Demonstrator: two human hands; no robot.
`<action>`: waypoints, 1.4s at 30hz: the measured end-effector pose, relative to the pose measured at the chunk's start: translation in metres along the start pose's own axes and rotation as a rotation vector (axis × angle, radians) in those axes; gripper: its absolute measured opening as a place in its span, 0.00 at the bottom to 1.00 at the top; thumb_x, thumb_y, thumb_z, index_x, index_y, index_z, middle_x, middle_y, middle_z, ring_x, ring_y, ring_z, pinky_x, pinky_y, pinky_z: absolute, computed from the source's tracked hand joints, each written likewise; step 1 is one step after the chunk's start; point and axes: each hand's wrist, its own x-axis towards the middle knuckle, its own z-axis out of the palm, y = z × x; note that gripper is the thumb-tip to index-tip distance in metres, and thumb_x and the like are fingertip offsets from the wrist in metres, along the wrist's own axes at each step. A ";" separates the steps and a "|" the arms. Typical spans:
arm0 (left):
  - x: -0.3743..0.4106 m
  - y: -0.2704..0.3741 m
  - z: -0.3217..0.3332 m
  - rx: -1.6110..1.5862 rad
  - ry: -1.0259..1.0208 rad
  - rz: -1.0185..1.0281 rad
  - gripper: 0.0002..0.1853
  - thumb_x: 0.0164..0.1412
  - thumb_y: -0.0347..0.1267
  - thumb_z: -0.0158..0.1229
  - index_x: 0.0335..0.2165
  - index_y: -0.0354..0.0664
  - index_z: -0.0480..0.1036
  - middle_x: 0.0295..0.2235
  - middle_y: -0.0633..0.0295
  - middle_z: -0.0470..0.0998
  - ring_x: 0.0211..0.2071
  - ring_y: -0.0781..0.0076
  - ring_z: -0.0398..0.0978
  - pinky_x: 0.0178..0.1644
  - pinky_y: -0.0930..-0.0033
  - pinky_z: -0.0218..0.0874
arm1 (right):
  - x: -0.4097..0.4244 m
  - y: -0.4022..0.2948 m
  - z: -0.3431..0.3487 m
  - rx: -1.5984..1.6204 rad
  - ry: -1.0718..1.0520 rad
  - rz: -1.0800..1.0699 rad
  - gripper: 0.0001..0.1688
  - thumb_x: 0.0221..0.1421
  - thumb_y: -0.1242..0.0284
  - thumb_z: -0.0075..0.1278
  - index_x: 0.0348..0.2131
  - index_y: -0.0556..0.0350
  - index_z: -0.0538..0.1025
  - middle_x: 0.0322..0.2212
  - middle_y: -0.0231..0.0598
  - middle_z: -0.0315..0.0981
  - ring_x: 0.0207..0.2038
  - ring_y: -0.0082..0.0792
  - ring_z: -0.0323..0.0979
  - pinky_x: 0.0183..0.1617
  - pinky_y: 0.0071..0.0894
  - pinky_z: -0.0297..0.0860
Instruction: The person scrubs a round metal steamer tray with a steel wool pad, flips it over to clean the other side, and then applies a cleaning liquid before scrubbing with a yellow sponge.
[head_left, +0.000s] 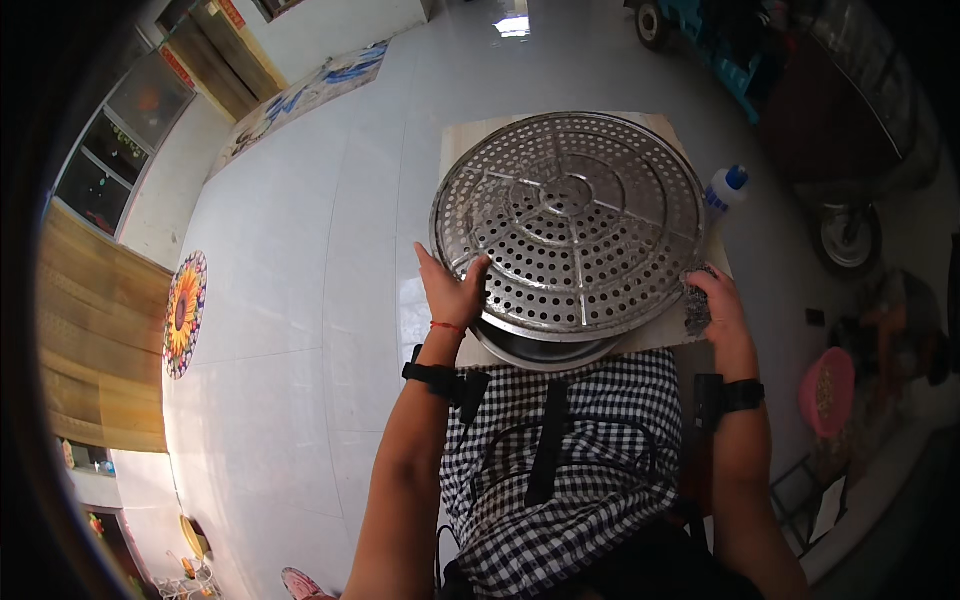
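A large round perforated metal steamer plate (577, 225) lies before me, tilted a little over a metal basin (547, 351) whose near rim shows below it. My left hand (454, 291) grips the plate's left edge, its thumb on top and its fingers spread along the outside. At the right edge, my right hand (720, 296) holds a steel wool scourer (697, 304) next to the plate's rim. Under both metal pieces is a pale wooden board (480, 139), mostly covered.
A white bottle with a blue cap (726, 187) stands right of the board. A pink bowl (826, 391) with small pieces in it sits further right. A wheeled vehicle (720, 60) is at the upper right. A round sunflower mat (185, 315) lies on the left.
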 end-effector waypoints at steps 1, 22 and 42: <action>-0.003 0.000 0.000 -0.066 -0.010 0.003 0.60 0.50 0.43 0.69 0.62 0.19 0.38 0.56 0.26 0.60 0.59 0.39 0.61 0.64 0.57 0.51 | -0.006 -0.007 0.003 -0.023 0.007 -0.030 0.21 0.48 0.76 0.55 0.44 0.64 0.74 0.35 0.38 0.75 0.36 0.31 0.73 0.41 0.31 0.70; -0.047 0.041 0.085 -0.149 -0.268 0.151 0.43 0.68 0.49 0.41 0.64 0.26 0.37 0.66 0.39 0.38 0.68 0.42 0.35 0.68 0.43 0.30 | -0.076 -0.119 0.015 -0.375 0.209 -0.917 0.14 0.51 0.80 0.50 0.40 0.66 0.75 0.30 0.28 0.73 0.30 0.17 0.67 0.36 0.19 0.66; -0.010 -0.018 0.116 -0.409 -0.508 -0.356 0.26 0.52 0.32 0.56 0.47 0.22 0.70 0.42 0.40 0.77 0.45 0.52 0.76 0.50 0.63 0.65 | -0.091 -0.099 -0.018 -0.566 0.173 -1.031 0.18 0.48 0.78 0.51 0.41 0.66 0.74 0.34 0.31 0.73 0.33 0.18 0.66 0.39 0.18 0.64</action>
